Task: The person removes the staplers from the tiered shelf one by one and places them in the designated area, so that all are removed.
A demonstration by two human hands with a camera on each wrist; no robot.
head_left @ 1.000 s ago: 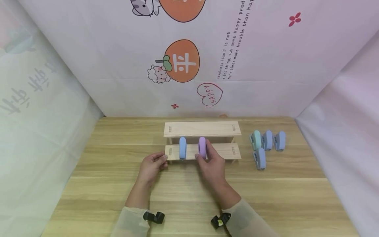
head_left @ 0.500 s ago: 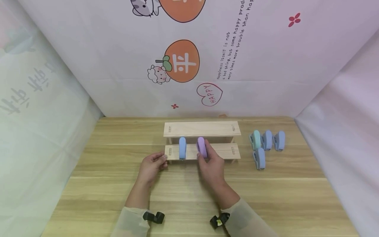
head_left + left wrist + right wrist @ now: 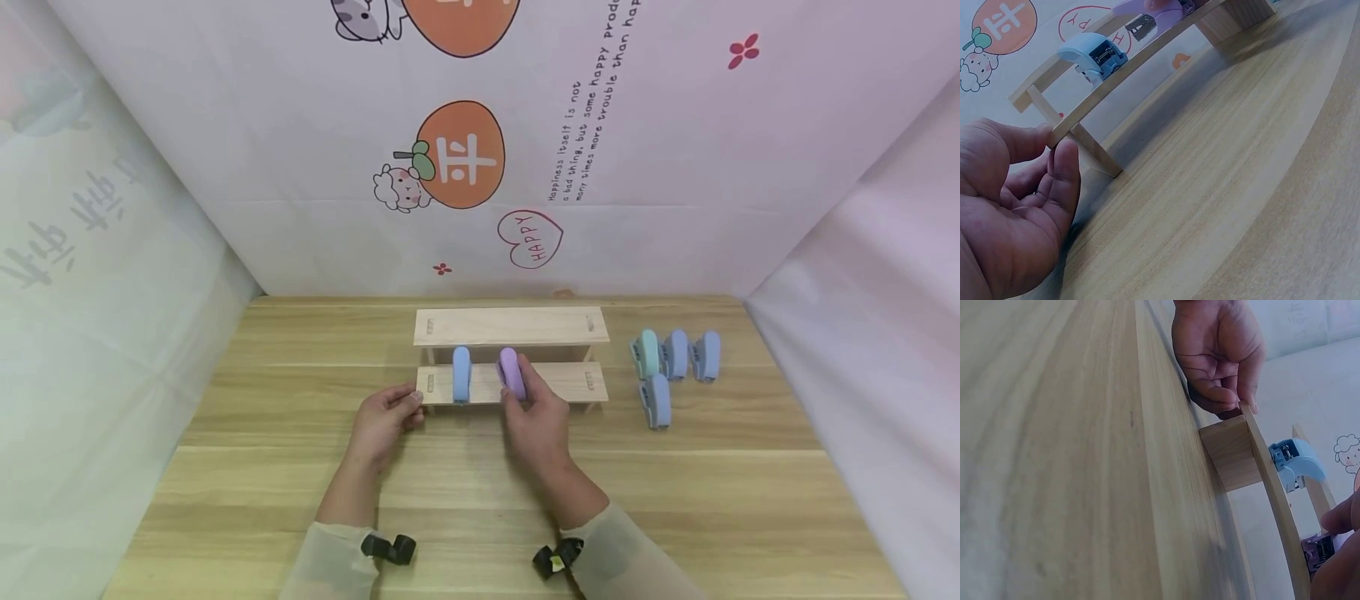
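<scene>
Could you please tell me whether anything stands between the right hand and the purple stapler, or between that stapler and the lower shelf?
Nothing visible does: the right hand holds the purple stapler, which appears to rest on the lower shelf. The blue stapler on that shelf stands apart, to the left.

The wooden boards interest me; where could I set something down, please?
The rear board is bare throughout. The front board is bare from the right hand to its right end. It is crowded between the blue stapler and purple stapler, and at its left corner, pinched by the left hand.
</scene>
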